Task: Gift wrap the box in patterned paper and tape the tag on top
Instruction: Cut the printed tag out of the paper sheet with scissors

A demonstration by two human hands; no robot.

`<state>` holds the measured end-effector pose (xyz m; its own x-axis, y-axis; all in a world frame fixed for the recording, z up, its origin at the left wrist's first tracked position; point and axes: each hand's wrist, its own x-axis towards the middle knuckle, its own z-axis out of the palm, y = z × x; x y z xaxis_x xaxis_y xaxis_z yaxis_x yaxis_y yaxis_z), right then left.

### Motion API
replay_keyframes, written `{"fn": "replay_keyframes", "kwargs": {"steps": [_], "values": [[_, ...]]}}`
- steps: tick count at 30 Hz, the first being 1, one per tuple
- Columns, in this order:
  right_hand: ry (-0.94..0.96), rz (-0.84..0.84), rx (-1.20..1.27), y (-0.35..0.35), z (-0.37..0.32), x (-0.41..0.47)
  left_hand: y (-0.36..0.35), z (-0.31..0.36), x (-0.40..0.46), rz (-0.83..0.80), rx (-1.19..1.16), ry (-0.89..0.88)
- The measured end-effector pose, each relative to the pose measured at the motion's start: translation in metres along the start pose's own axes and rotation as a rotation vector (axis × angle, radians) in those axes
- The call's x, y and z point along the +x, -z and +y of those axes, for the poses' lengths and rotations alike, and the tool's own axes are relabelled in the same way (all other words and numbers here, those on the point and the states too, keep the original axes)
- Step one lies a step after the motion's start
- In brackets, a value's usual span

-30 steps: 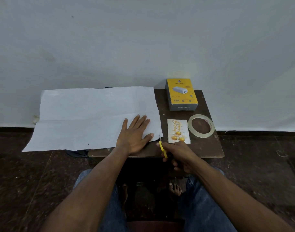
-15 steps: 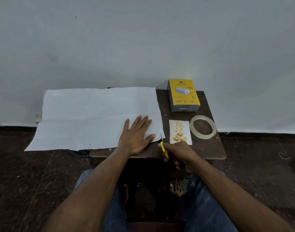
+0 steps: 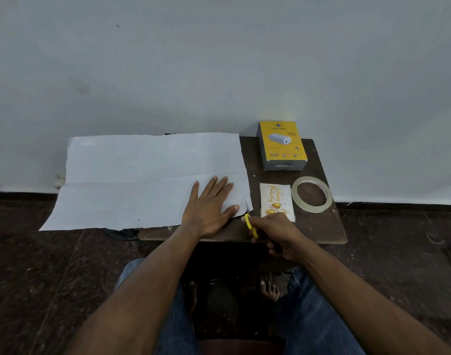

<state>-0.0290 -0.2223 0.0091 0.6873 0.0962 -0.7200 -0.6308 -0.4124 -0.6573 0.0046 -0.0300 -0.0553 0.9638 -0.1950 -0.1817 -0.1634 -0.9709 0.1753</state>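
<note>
A large sheet of paper, white side up, covers the left part of a small dark wooden table and overhangs its left edge. My left hand lies flat on the sheet's near right corner, fingers spread. My right hand grips yellow-handled scissors, whose blades point at the sheet's right edge. A yellow and grey box stands at the table's back. A birthday tag lies beside a roll of clear tape.
A pale wall rises right behind the table. The floor around it is dark stone. My knees in blue jeans and bare feet are under the table's near edge.
Both hands have stayed almost in place. The scissor blades have edged slightly closer to the sheet's right edge.
</note>
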Motion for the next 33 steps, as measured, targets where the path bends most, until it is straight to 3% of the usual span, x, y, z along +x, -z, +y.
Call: {"fn": "replay_keyframes", "kwargs": {"steps": [33], "values": [[0.005, 0.041, 0.071, -0.0042, -0.0056, 0.0047, -0.0025, -0.0010, 0.0016, -0.001, 0.031, 0.000]]}}
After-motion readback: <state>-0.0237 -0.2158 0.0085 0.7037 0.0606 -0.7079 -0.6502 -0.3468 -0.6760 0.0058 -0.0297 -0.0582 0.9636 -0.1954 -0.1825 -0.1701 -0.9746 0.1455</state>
